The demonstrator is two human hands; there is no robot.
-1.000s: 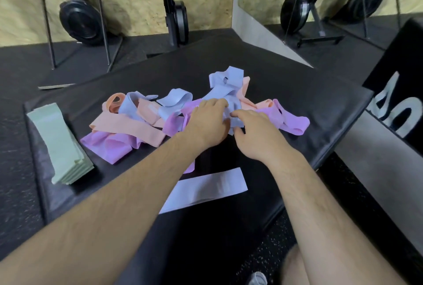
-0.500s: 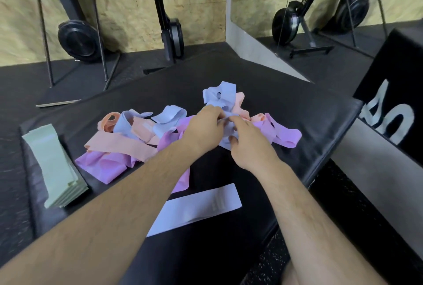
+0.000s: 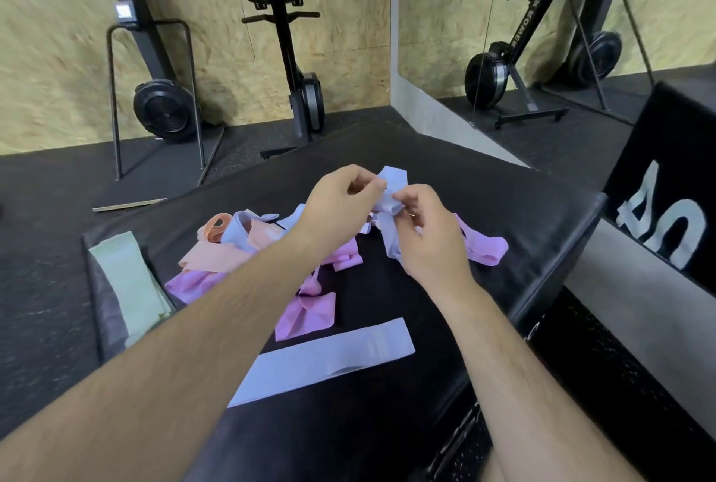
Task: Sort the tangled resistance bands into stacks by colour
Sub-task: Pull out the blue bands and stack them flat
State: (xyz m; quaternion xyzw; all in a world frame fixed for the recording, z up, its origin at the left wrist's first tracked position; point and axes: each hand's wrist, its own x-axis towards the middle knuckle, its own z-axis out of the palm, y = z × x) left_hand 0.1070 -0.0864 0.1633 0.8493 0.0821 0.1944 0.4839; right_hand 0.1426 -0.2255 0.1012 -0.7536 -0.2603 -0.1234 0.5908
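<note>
While both hands hover above the black padded mat [image 3: 503,191], the left hand [image 3: 341,200] and right hand [image 3: 428,237] pinch a crumpled pale-blue fabric resistance band [image 3: 393,181] between curled fingers and thumbs. Its lower part hangs down by the right hand. Below lies a tangled heap of lilac, peach and blue bands [image 3: 217,259]. A flat pale-blue band [image 3: 329,359] lies nearer, and folded mint-green bands [image 3: 128,280] are stacked at the mat's left edge.
</note>
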